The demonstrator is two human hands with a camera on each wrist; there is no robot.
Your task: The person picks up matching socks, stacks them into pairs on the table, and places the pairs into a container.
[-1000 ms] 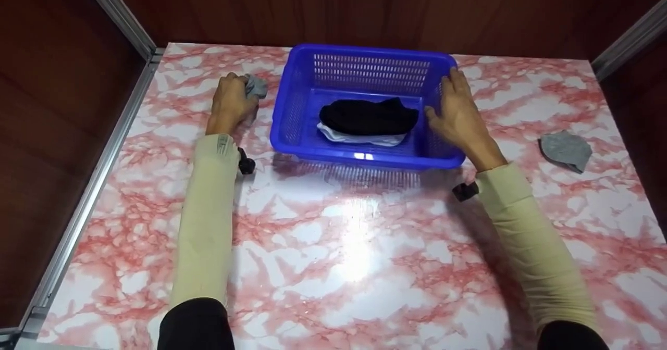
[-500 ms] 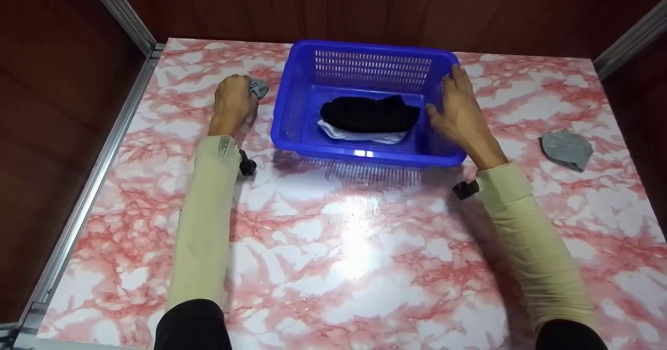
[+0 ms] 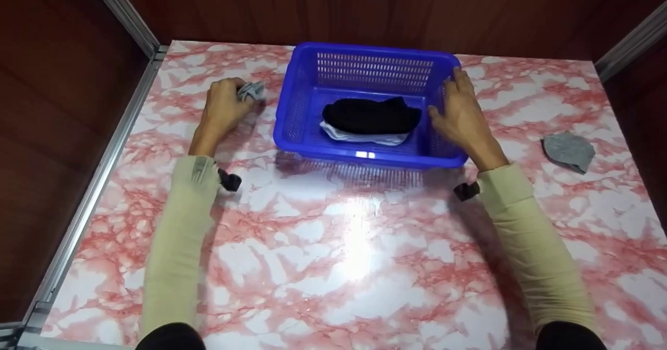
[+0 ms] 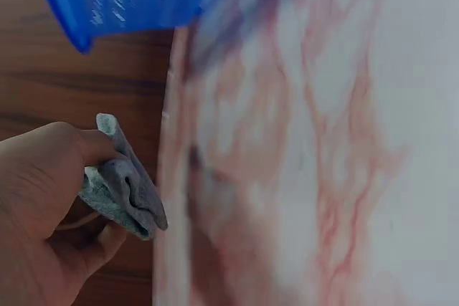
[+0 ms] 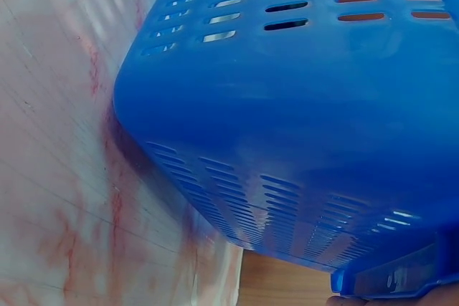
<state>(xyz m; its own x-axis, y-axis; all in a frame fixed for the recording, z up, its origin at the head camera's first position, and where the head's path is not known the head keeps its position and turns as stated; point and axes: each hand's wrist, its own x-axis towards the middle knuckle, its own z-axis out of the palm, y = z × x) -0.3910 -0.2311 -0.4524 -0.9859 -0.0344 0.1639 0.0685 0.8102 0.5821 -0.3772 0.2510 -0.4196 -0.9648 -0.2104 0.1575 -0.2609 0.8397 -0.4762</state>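
In the head view, my left hand [image 3: 223, 104] pinches a crumpled grey sock [image 3: 251, 90] to the left of the blue plastic basket [image 3: 365, 161]. The left wrist view shows the folded grey fabric [image 4: 123, 184] between thumb and fingers, lifted above the tabletop. My right hand [image 3: 461, 115] grips the basket's right rim, thumb on the inner side. Inside the basket a black sock [image 3: 371, 115] lies on top of a white one [image 3: 365, 137]. From the right wrist, the basket's slotted outer wall [image 5: 287, 105] fills most of the view, with only fingertips at the lower right corner.
A second grey sock [image 3: 568, 152] lies flat on the right side of the red-and-white marbled table [image 3: 333, 266]. Dark wood panels [image 3: 365, 9] stand behind the table and along both sides, with metal frame strips [image 3: 99, 183] at the corners.
My left hand has drawn back slightly toward me and to the left, lifting the grey sock from the table. The right hand and the basket stay in place.
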